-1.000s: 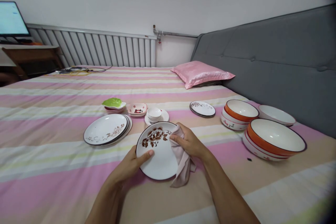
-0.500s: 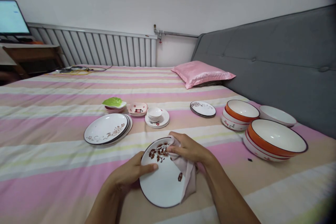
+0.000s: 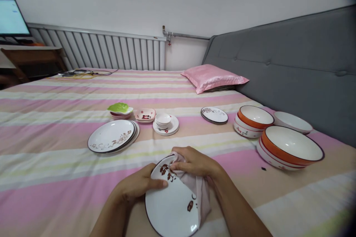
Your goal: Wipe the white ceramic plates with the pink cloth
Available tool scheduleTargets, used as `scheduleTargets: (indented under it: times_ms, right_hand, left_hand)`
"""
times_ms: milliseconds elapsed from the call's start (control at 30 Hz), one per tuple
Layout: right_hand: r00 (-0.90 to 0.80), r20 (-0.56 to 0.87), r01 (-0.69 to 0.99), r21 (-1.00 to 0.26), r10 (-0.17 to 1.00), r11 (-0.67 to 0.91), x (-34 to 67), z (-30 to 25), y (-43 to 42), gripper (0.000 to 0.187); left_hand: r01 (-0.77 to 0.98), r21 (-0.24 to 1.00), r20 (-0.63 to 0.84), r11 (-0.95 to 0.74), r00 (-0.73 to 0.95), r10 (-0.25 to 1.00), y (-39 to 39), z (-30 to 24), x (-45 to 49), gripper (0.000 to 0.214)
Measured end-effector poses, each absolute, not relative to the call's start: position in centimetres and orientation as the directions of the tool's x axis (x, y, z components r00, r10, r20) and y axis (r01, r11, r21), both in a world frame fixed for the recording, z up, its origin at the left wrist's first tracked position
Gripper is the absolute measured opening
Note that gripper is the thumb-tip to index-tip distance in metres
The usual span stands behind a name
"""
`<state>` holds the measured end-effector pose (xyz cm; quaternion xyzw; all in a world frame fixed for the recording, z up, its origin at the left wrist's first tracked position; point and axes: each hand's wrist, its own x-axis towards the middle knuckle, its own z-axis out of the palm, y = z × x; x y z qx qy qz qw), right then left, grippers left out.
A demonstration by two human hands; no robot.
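Note:
A white plate (image 3: 169, 207) with a dark rim and brown flower print is held tilted above the bed, close in front of me. My left hand (image 3: 139, 185) grips its left edge, thumb lying on the face and the other fingers hidden behind. At the upper right edge my right hand (image 3: 191, 161) pinches a pale pink cloth (image 3: 201, 196) around the rim, the thumb pressing it on the front near the flowers. The cloth hangs down over the plate's right side.
On the striped bedspread (image 3: 69, 177) stand stacked plates (image 3: 111, 135), a green leaf-shaped dish (image 3: 119, 108), a pink square dish (image 3: 144, 114) and small white bowls (image 3: 162, 119) on plates. Further right are more plates (image 3: 214, 114), orange-banded bowls (image 3: 292, 144) and a pink pillow (image 3: 213, 76).
The plate has come lower and a little left, turning slightly. My right hand with the cloth has shifted left and down along the rim; my left hand keeps its hold.

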<state>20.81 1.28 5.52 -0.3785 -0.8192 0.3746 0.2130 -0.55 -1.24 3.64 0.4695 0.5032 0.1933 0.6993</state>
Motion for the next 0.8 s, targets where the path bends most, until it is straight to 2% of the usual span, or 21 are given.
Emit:
scheduleTargets:
  times_ms: [133, 267, 400, 500, 533, 600, 700, 800]
  right_hand:
    - [-0.501, 0.125, 0.454, -0.805, 0.857, 0.383, 21.3, 4.8, 2.0, 0.022]
    - [-0.226, 0.234, 0.361, -0.881, 0.946, 0.304, 22.0, 3.6, 3.2, 0.027]
    - [0.133, 0.195, 0.083, -0.979, 0.972, 0.185, 22.6, 2.7, 4.3, 0.028]
    - [0.272, 0.086, -0.148, -0.980, 0.958, 0.130, 22.9, 2.7, 4.6, 0.031]
    - [0.284, 0.057, -0.198, -0.973, 0.957, 0.116, 23.0, 2.8, 4.7, 0.033]
    - [0.278, 0.026, -0.264, -0.959, 0.960, 0.102, 22.9, 3.2, 4.6, 0.034]
    - [0.219, 0.031, -0.317, -0.943, 0.975, 0.101, 22.5, 3.7, 4.2, 0.035]
    - [0.108, 0.064, -0.335, -0.937, 0.992, 0.097, 21.7, 3.9, 3.7, 0.033]
  left_hand:
    - [0.096, 0.874, -0.467, 0.476, 0.440, 0.767, -1.0, 3.6, 0.7, 0.040]
    - [0.007, 0.871, -0.454, 0.492, 0.399, 0.797, -0.7, 3.7, 1.5, 0.042]
    - [-0.030, 0.863, -0.476, 0.505, 0.286, 0.832, -0.4, 3.3, 1.7, 0.044]
    - [-0.015, 0.886, -0.451, 0.463, 0.198, 0.870, 0.1, 2.9, 1.5, 0.044]
    - [0.024, 0.904, -0.424, 0.426, 0.169, 0.890, 0.4, 2.7, 1.4, 0.043]
    - [0.249, 0.920, -0.330, 0.303, 0.076, 0.941, 1.0, 2.4, 1.0, 0.040]
    - [0.644, 0.750, -0.148, 0.149, -0.055, 0.987, 1.8, 2.2, 0.3, 0.035]
    - [0.767, 0.621, -0.075, 0.165, -0.152, 0.986, 1.7, 2.7, 0.1, 0.036]
